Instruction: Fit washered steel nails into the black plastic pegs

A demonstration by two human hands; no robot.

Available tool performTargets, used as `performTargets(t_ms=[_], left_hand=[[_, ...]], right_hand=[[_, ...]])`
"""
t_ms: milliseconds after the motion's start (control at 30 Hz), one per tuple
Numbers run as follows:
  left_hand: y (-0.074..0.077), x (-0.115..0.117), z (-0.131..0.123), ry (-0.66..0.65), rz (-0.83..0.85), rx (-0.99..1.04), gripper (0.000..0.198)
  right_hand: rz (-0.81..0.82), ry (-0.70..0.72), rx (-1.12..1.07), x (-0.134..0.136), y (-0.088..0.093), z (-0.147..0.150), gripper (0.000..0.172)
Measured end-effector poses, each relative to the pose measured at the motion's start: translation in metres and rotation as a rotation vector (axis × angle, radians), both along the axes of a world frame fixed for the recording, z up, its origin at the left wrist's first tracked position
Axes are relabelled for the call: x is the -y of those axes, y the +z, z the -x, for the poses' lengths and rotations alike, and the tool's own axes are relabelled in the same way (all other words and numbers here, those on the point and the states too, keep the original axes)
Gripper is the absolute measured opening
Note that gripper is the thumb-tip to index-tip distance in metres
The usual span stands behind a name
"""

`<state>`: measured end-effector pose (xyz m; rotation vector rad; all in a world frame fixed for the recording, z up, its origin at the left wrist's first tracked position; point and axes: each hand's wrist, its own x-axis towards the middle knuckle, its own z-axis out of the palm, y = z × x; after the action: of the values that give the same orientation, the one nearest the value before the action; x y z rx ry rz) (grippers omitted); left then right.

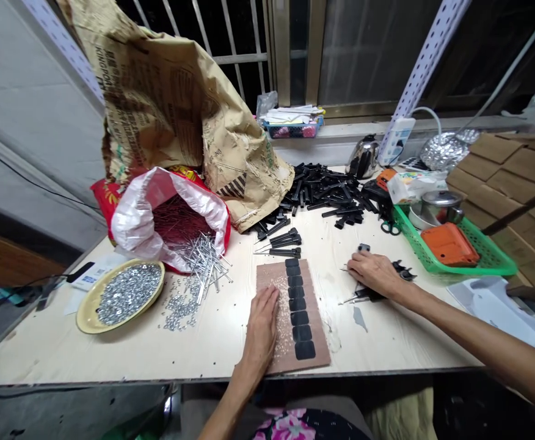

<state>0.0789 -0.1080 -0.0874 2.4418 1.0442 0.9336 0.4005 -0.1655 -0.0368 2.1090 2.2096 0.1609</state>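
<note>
My left hand [262, 318] lies flat on a brown board [316, 299], its fingers stretched out beside a column of black rounded squares [298, 318]. Pale tiny bits [283, 308] are scattered on the board near those fingertips. To the right, my right hand [372, 272] is closed low over black plastic pieces with thin metal pins [366, 294]; the fingers hide what is between them. Several pinned black pieces [286, 252] are lined up just beyond the board. A torn grey scrap [360, 319] lies below my right hand.
At left stand a yellow bowl of small metal parts [130, 293], loose metal rods [207, 263] and a red-and-white bag [130, 214]. A brown paper sack [167, 98] rises behind. Black plastic parts [322, 189] are heaped at the back. A green basket [432, 256] and cardboard boxes [515, 171] stand right.
</note>
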Motion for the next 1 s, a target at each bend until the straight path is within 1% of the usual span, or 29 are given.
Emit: performTargets(t_ms=[67,100,133,200,300,367,400,467,533,600,667,700,767,833,1000], left_hand=[[-0.001,0.001,-0.002,0.014,-0.002,0.005,0.034],[-0.001,0.003,-0.004,0.024,-0.002,0.006,0.034],[0.0,0.005,-0.005,0.033,0.0,0.003,0.033],[0.004,0.011,-0.008,0.038,0.01,-0.004,0.033],[0.018,0.019,-0.003,0.033,0.035,0.002,0.032],[0.028,0.019,0.011,0.089,0.043,0.016,0.031],[0.033,0.017,0.023,0.15,0.038,0.018,0.03],[0.04,0.009,0.053,0.327,0.013,-0.009,0.026],[0.042,0.001,0.088,0.502,-0.013,-0.088,0.025],[0.038,-0.007,0.121,0.619,-0.015,-0.166,0.026],[0.03,-0.01,0.143,0.669,0.012,-0.208,0.028],[0.027,-0.011,0.15,0.675,0.023,-0.224,0.029],[0.021,-0.011,0.156,0.669,0.029,-0.258,0.029],[0.019,-0.011,0.155,0.665,0.019,-0.306,0.027],[0.022,-0.013,0.149,0.655,0.001,-0.427,0.023]], right_hand=[[0.005,-0.074,0.054,-0.007,0.009,0.003,0.013],[-0.008,-0.082,0.055,-0.015,0.014,0.01,0.013],[-0.029,-0.062,0.033,-0.025,0.018,0.021,0.014],[-0.084,0.041,-0.065,-0.054,0.022,0.049,0.02],[-0.137,0.183,-0.189,-0.105,0.014,0.098,0.022],[-0.133,0.189,-0.198,-0.135,0.004,0.124,0.021],[-0.117,0.172,-0.191,-0.147,-0.002,0.133,0.02],[-0.068,0.137,-0.18,-0.163,-0.01,0.145,0.02],[-0.023,0.114,-0.171,-0.169,-0.015,0.149,0.019],[-0.001,0.11,-0.153,-0.169,-0.017,0.149,0.02],[0.008,0.11,-0.131,-0.166,-0.017,0.148,0.022],[0.011,0.117,-0.124,-0.164,-0.018,0.148,0.022],[0.013,0.147,-0.121,-0.161,-0.019,0.148,0.022],[-0.001,0.18,-0.133,-0.159,-0.02,0.148,0.022],[-0.13,0.184,-0.225,-0.149,-0.021,0.145,0.021]])
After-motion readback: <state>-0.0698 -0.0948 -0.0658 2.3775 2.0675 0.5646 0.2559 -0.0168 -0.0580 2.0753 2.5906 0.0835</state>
